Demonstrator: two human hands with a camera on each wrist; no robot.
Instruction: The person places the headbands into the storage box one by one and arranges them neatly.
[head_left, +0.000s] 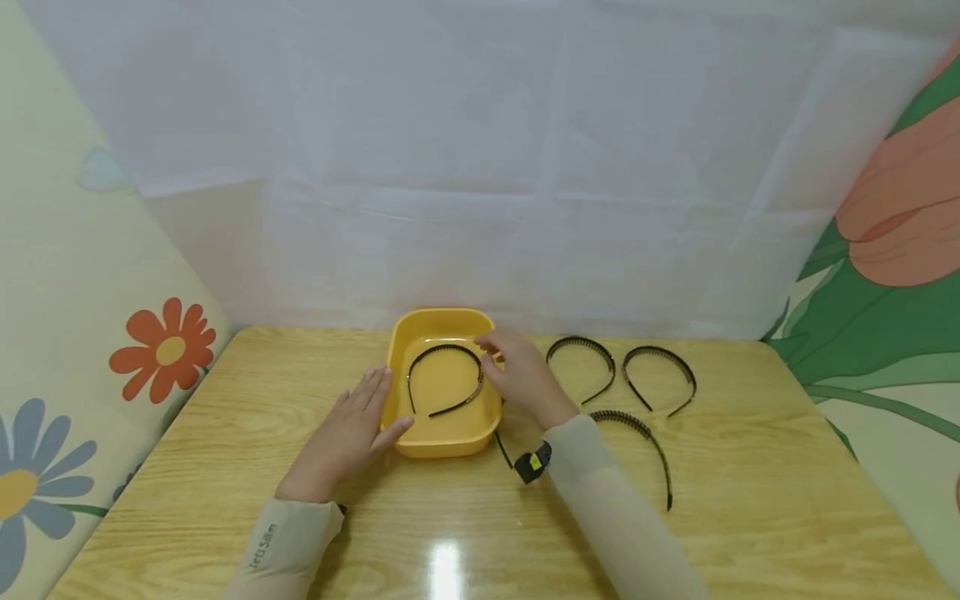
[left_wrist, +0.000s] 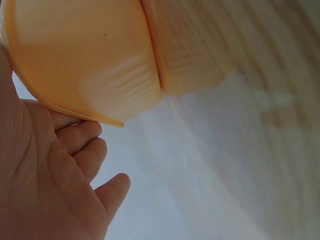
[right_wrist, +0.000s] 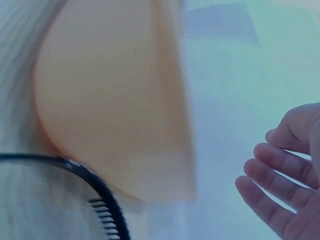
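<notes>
A black toothed headband (head_left: 444, 348) lies inside a yellow plastic basin (head_left: 447, 447) on the table. My left hand (head_left: 347, 427) rests along the basin's left rim, its fingers fairly straight; the left wrist view shows the fingertips touching the rim from outside. Over the basin's right side hovers my right hand (head_left: 522, 372), fingers loosely bent. In the right wrist view that hand (right_wrist: 285, 175) holds nothing and sits apart from the basin wall (right_wrist: 115, 100). Beneath the right forearm lies another black headband (head_left: 660, 454), partly hidden by the sleeve and wrist.
Two more black headbands, a nearer-left one (head_left: 581, 340) and a farther-right one (head_left: 660, 350), lie right of the basin toward the back. A white sheet (head_left: 450, 167) hangs behind the wooden table (head_left: 247, 400). Flower-patterned panels flank both sides.
</notes>
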